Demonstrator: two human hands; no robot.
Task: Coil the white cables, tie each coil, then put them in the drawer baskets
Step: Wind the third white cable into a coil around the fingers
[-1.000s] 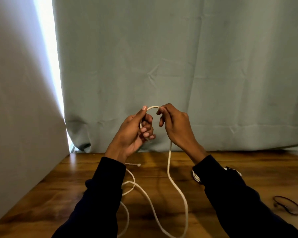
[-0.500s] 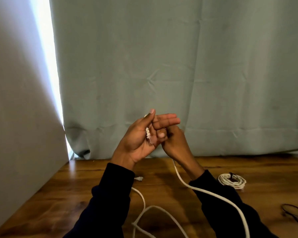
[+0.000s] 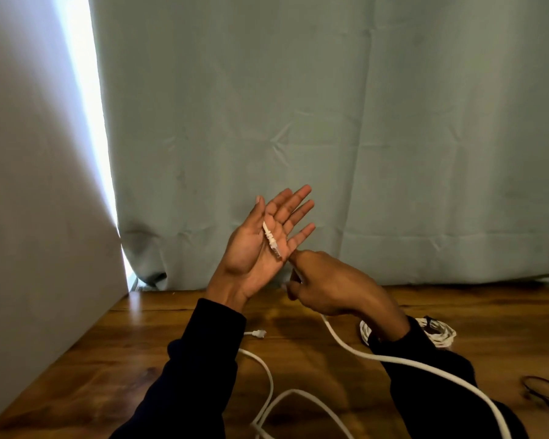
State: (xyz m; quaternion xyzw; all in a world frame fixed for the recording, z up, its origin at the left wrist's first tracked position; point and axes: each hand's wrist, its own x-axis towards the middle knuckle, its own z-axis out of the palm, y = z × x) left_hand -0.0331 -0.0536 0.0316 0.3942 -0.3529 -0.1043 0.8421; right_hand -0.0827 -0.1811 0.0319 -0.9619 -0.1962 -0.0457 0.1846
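we've got a big pale green curtain (image 3: 330, 122) filling the back, with a grey wall panel (image 3: 38, 185) on the left and a strip of daylight between them. under that is the wooden table (image 3: 133, 359), warm brown and a bit glossy.

the loose white cable (image 3: 425, 365) is the main thing here: smooth, round, fairly thick, running from our right hand down over the right sleeve (image 3: 441, 391) and off the bottom edge, with more of it looping on the table between our arms. a small white plug end (image 3: 258, 333) lies on the wood just beside the left sleeve.

behind the right wrist sits a finished coil (image 3: 441, 334), thinner white cable bundled flat on the table with a dark tie on it.

our left hand (image 3: 260, 248) is up, palm open, fingers spread, with the cable's ribbed connector (image 3: 271, 239) lying across it. our right hand (image 3: 336, 286) is curled around the cable just below the left palm.
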